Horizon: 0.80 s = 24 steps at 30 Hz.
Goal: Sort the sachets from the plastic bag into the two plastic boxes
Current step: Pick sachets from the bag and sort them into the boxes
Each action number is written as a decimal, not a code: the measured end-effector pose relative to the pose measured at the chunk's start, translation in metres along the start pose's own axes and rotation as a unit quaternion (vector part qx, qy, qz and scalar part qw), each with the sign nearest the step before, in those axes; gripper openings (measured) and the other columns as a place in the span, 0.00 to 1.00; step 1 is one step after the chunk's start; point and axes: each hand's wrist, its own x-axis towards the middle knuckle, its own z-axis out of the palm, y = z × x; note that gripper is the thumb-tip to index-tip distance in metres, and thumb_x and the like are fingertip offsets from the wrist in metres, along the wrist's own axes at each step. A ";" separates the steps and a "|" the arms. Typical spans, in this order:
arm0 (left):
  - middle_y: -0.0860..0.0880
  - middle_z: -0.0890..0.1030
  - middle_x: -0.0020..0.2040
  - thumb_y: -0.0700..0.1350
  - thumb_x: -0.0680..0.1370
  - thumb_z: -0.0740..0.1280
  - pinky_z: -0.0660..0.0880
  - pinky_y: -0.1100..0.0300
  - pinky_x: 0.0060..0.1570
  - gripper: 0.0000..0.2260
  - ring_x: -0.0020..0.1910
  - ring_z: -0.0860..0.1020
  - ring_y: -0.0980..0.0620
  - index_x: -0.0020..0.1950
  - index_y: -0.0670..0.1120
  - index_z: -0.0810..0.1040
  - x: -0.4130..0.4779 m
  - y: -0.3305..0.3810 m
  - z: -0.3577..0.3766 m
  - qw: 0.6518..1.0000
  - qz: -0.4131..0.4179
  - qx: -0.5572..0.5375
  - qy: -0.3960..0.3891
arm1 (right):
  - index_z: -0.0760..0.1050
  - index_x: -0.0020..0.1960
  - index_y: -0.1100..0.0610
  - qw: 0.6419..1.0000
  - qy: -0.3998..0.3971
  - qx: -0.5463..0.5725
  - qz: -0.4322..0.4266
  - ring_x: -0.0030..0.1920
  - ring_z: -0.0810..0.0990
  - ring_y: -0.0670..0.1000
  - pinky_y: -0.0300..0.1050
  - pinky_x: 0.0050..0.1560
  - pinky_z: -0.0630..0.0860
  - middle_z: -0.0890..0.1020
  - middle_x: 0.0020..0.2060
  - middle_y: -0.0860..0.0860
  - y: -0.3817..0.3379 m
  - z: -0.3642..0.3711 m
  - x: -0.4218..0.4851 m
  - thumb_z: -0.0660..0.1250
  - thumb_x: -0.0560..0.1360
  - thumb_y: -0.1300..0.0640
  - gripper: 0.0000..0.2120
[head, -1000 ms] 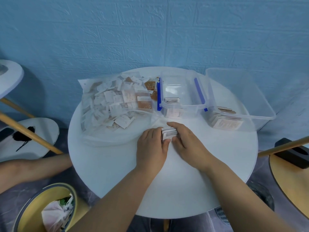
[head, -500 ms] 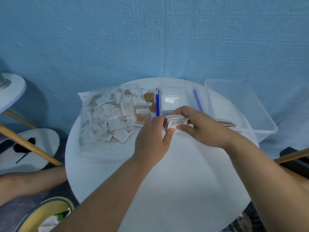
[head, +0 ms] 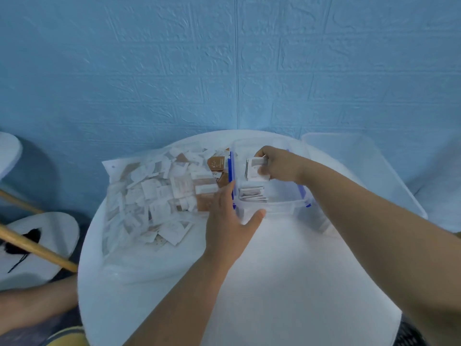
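My right hand [head: 280, 166] grips a small stack of white sachets [head: 254, 168] over the clear plastic box with blue clips [head: 282, 207]. A few white sachets [head: 252, 194] lie inside that box. My left hand [head: 229, 221] is spread open at the box's near left corner, fingers along the blue clip, thumb by its front wall. To the left lies the clear plastic bag [head: 149, 196] full of white and brown sachets. A second clear box [head: 361, 161] stands at the right, partly behind my right arm.
Everything sits on a round white table [head: 274, 283] against a blue wall. A wooden pole [head: 37, 248] and a white stool [head: 37, 236] are at the left. Someone's bare arm [head: 30, 305] shows at the lower left.
My right hand has lifted the sachet stack off the table and carried it back over the clipped box. My left hand let go of the stack and moved to the box's corner.
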 end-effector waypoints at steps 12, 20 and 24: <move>0.53 0.72 0.65 0.66 0.63 0.62 0.72 0.52 0.58 0.39 0.62 0.71 0.53 0.70 0.48 0.65 -0.004 -0.001 0.008 0.999 -0.001 -0.002 0.049 | 0.70 0.54 0.55 0.997 -0.072 -0.033 0.019 0.43 0.73 0.50 0.44 0.46 0.73 0.75 0.48 0.51 -0.003 0.016 0.013 0.64 0.73 0.64 0.12; 0.52 0.72 0.65 0.66 0.64 0.62 0.72 0.55 0.58 0.39 0.62 0.71 0.53 0.70 0.48 0.65 -0.003 -0.003 0.008 0.999 0.004 0.000 0.045 | 0.74 0.50 0.50 0.982 -0.163 0.084 0.053 0.50 0.76 0.48 0.40 0.45 0.77 0.77 0.51 0.51 -0.002 0.006 0.010 0.68 0.74 0.55 0.06; 0.54 0.71 0.66 0.67 0.63 0.61 0.68 0.63 0.57 0.40 0.62 0.69 0.57 0.71 0.49 0.64 -0.003 -0.003 0.007 0.999 0.005 -0.002 0.034 | 0.75 0.51 0.50 0.979 -0.184 0.068 0.049 0.58 0.76 0.53 0.45 0.51 0.79 0.78 0.56 0.54 -0.001 0.002 0.011 0.68 0.74 0.57 0.07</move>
